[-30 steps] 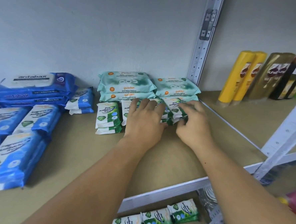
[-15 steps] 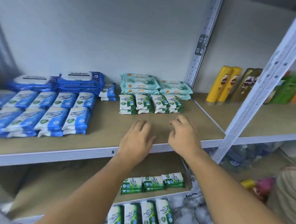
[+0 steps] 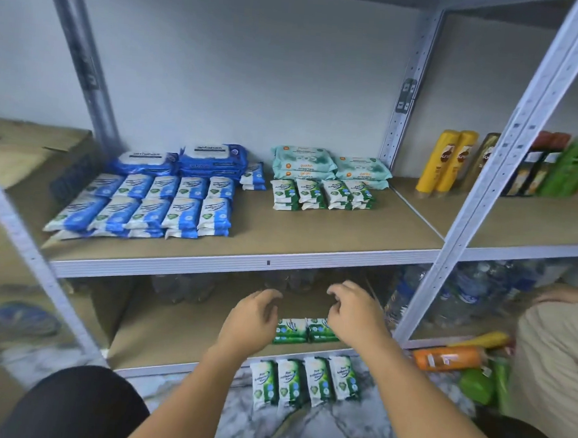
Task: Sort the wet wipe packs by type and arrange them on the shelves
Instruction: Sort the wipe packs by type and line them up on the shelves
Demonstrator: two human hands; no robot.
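On the upper shelf (image 3: 244, 260) lie blue wipe packs (image 3: 153, 207) in rows at the left, large blue packs (image 3: 183, 161) behind them, teal packs (image 3: 331, 165) at the back and small green-and-white packs (image 3: 323, 194) in front of those. Green packs (image 3: 304, 329) sit on the lower shelf (image 3: 178, 340). Several more green packs (image 3: 304, 382) lie on the marble floor. My left hand (image 3: 249, 321) and my right hand (image 3: 354, 312) hover over the lower-shelf green packs, fingers loosely curled, holding nothing.
Shampoo bottles (image 3: 450, 161) stand on the right shelf bay. Water bottles (image 3: 462, 297) fill the lower right bay. An orange bottle (image 3: 448, 359) and green items lie on the floor at right. A cardboard box (image 3: 24, 155) sits left. Metal uprights (image 3: 478, 203) frame the bays.
Both hands left the green packs on the upper shelf, drew back and dropped down to the lower shelf. The view pulled back and lowered.
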